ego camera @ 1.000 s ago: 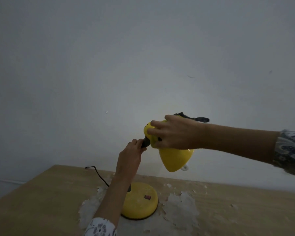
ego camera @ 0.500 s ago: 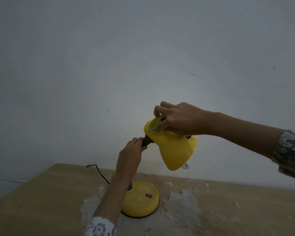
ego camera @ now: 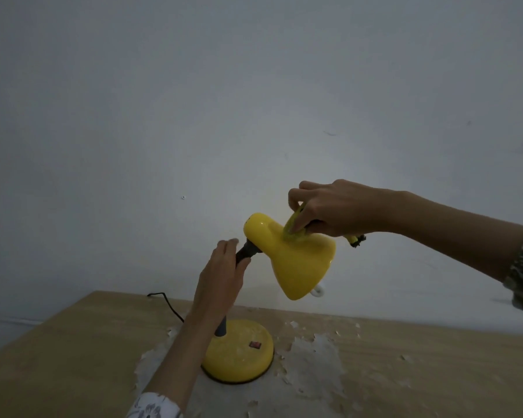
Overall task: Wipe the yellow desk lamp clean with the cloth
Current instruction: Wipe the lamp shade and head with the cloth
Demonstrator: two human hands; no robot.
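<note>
Wiping lamp shade with cloth, seemingly.

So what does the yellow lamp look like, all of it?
The yellow lamp looks glossy, like painted metal or plastic. Its cone shade tilts down to the right, with a bit of white bulb peeking out. A dark neck joins it to a round yellow base with a small red switch, standing on the worn wooden table. The left hand grips the neck; the right hand presses a yellow cloth onto the shade. A black cord trails behind.
</note>
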